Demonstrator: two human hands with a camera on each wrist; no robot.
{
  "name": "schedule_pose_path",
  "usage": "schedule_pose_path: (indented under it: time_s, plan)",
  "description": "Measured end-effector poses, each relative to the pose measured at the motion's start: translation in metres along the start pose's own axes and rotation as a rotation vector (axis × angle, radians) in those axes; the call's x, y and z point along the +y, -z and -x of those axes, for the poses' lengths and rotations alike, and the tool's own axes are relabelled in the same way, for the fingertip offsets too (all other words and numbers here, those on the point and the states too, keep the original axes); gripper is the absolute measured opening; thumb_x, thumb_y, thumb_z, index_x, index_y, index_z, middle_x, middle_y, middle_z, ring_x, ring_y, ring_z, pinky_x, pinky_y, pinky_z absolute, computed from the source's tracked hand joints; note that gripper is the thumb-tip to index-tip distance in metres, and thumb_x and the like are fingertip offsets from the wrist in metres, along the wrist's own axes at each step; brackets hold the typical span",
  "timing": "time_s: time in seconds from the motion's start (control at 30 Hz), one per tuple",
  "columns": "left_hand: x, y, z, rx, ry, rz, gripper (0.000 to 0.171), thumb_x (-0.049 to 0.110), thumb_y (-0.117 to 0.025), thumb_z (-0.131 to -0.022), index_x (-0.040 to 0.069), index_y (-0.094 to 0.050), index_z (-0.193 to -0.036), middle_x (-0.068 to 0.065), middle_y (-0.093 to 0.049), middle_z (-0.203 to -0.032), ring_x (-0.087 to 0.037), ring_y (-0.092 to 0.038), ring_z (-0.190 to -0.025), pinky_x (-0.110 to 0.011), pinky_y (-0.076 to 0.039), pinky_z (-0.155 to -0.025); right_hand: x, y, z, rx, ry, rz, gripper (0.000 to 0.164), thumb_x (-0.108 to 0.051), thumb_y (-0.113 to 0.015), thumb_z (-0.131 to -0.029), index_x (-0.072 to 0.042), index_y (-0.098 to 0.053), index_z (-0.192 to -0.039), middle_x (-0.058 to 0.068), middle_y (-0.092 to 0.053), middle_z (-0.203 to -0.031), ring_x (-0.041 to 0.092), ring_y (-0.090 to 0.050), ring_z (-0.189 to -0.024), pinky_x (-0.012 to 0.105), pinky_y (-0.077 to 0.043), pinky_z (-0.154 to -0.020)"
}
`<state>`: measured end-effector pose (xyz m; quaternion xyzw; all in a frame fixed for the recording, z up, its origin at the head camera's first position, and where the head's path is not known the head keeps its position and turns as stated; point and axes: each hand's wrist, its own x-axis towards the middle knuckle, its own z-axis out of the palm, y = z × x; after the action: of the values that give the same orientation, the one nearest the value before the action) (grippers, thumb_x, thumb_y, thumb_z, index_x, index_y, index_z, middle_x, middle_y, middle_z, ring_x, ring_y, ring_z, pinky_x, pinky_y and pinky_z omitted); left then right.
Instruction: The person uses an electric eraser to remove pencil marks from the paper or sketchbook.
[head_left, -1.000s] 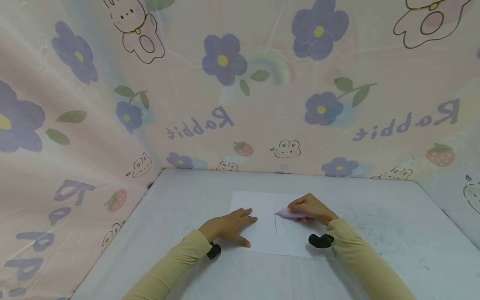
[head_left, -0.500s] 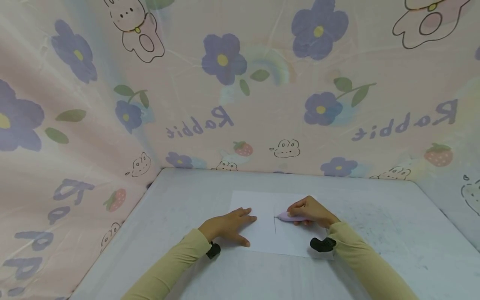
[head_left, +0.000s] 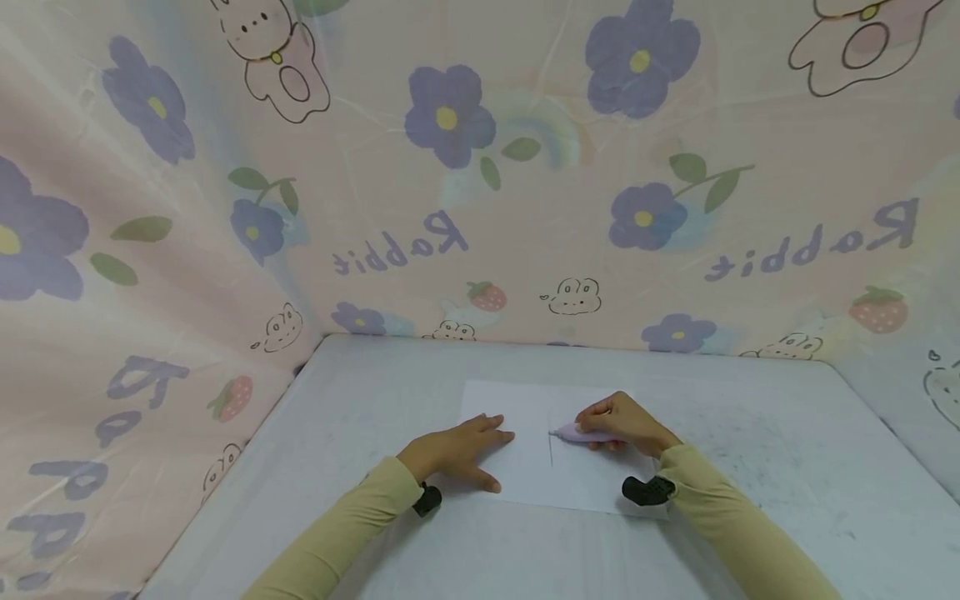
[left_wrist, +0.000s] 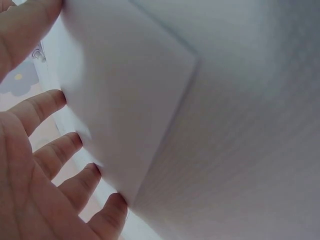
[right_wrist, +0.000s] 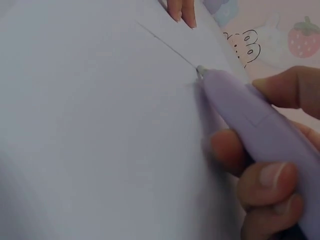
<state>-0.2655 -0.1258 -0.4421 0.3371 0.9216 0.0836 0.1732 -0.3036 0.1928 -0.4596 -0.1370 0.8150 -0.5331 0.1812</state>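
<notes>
My right hand (head_left: 626,421) grips a thick lilac electric eraser (head_left: 585,433), its thumb and fingers wrapped round the body. In the right wrist view, the small pale tip of the eraser (right_wrist: 250,107) meets the end of a thin dark pencil line (right_wrist: 167,44) on the white paper (right_wrist: 110,125). From the head, that line (head_left: 551,452) runs from the tip toward the near edge; beyond the tip only a faint trace shows. My left hand (head_left: 457,454) lies spread on the left part of the sheet (head_left: 525,483). Its fingertips press the paper (left_wrist: 125,100) in the left wrist view.
Under the paper is a white table (head_left: 375,375) with grey smudges on its right side. A printed curtain (head_left: 525,192) with flowers and rabbits stands along the back and sides. Black wrist straps (head_left: 647,490) show at both sleeves.
My right hand has moved the eraser tip slightly nearer along the line, and the stretch behind it looks fainter. It then holds almost still. My left hand stays in place.
</notes>
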Motion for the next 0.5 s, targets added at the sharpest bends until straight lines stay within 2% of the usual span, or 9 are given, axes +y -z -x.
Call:
schedule_pose_path:
  time_s: [0.5]
  plan:
    - [0.001,-0.0005,-0.0008,0.0,0.024,0.003,0.083,0.053,-0.072,-0.082,0.025,-0.037,-0.151,-0.001,-0.019,-0.16,-0.024,-0.016,-0.145,-0.047,-0.029,-0.109,-0.0049,-0.0041,0.005,0.004,0.009,0.011,0.024,-0.019,-0.073,-0.086,0.0,-0.074,-0.101,0.013,-0.067,-0.067,0.008,-0.044,-0.045,0.019,-0.033,-0.041]
